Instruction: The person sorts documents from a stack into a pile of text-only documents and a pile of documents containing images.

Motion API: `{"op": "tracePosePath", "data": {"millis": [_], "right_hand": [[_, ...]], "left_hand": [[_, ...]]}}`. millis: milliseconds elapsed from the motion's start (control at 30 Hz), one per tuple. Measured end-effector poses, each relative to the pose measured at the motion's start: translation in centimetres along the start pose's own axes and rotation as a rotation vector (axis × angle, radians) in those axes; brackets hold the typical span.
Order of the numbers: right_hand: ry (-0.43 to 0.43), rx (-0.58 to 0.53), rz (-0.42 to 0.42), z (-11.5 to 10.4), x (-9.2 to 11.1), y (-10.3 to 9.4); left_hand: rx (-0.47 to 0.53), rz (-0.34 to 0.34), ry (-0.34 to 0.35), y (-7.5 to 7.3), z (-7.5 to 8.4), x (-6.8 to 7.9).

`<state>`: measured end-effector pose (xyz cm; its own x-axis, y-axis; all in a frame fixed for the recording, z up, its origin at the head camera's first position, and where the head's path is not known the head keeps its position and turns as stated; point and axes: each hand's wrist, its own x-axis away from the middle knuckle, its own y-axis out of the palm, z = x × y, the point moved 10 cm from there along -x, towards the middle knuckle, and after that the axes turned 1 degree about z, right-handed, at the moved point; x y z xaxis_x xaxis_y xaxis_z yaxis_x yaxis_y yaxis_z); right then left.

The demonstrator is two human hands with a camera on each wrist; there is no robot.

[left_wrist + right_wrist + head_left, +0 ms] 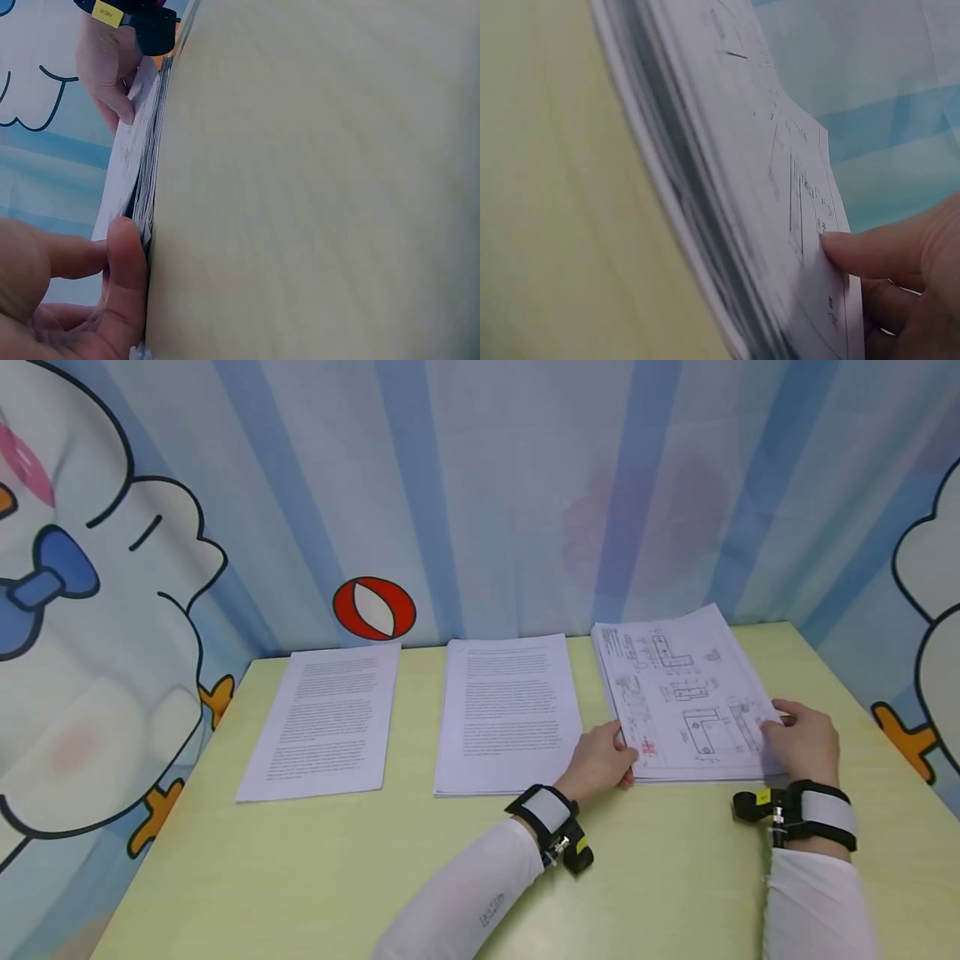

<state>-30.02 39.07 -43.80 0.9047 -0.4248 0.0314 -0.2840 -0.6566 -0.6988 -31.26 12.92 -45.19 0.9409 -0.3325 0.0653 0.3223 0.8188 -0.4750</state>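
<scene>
A thick stack of technical drawings (693, 693) lies at the right of the table, its top sheet showing printed parts and a red mark. My left hand (600, 758) grips the stack's near left corner. In the left wrist view, its fingertips (126, 244) sit right at the layered paper edges. At the near right side, my right hand (806, 739) holds the stack's edge. The right wrist view shows that thumb (870, 247) on top of the drawing sheet, with the other fingers curled below and partly hidden. Dark gaps show between the sheets along the near edge.
Two more piles of printed text stand in a row to the left: a middle pile (510, 718) and a far-left pile (326, 722). The pale yellow table (337, 877) ends at a striped, cartoon-printed curtain (510, 510) behind and at both sides.
</scene>
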Motion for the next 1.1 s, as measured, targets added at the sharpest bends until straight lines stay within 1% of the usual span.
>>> {"op": "tracePosePath", "data": {"millis": [67,133,233,333,400,467,533,600,733,767,833,867,967,1067,1100], "right_hand": [[-0.012,0.030,0.022,-0.1,-0.1,0.0],[-0.013,0.040,0.017,-0.2,0.0,0.2],[-0.016,0.055,-0.017,-0.5,0.0,0.7],[-0.036,0.077,-0.055,-0.9,0.0,1.3],[-0.057,0.097,-0.070,-1.2,0.0,1.6],[-0.077,0.113,-0.079,-1.5,0.0,1.7],[-0.085,0.128,-0.077,-1.8,0.0,1.7],[-0.088,0.129,-0.072,-2.1,0.0,1.8],[-0.086,0.104,-0.057,-3.0,0.0,1.9],[-0.094,0.089,-0.049,-3.3,0.0,1.9],[-0.116,0.073,-0.024,-3.7,-0.3,1.9],[-0.130,0.066,-0.007,-3.3,-1.0,2.1],[-0.182,0.045,0.056,-2.2,-3.2,3.0],[-0.227,0.028,0.105,-1.4,-5.0,4.0],[-0.251,0.021,0.115,-1.8,-5.1,4.1]], "left_hand": [[-0.026,0.006,-0.017,-0.1,-0.1,0.0],[-0.062,0.013,-0.036,-0.2,-0.2,0.1],[-0.120,0.023,-0.054,-0.4,-0.3,0.2],[-0.183,0.023,-0.051,-0.4,-0.1,0.3],[-0.203,0.018,-0.050,-0.4,0.0,0.4],[-0.194,0.015,-0.043,-0.6,0.2,0.6],[-0.162,0.014,-0.033,-1.0,0.3,0.8],[-0.099,0.023,-0.024,-1.5,0.3,1.0],[-0.007,0.058,0.018,-3.5,0.6,1.6],[0.017,0.071,0.028,-4.1,0.8,1.8],[0.034,0.103,0.054,-5.6,1.3,2.2],[0.038,0.122,0.073,-6.4,1.5,2.5],[0.027,0.198,0.137,-9.0,2.2,3.3],[-0.045,0.294,0.228,-11.6,2.9,4.1],[-0.070,0.324,0.254,-12.4,3.2,4.4]]}}
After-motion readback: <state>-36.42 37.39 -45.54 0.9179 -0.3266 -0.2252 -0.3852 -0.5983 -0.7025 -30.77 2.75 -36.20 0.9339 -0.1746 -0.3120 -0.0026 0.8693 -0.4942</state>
